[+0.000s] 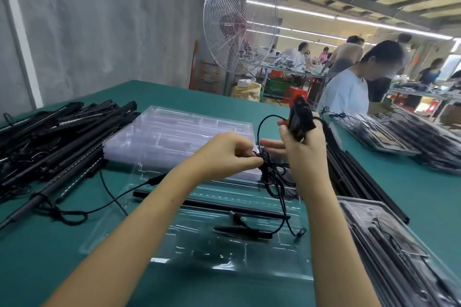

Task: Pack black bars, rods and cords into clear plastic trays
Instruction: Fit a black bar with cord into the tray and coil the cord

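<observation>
Two hands — one held cord — one fan

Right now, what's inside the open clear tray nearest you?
A long black bar, a shorter black rod, and a cord end hanging down from the left hand. The left forearm covers a stretch of the bar and the tray floor there.
</observation>
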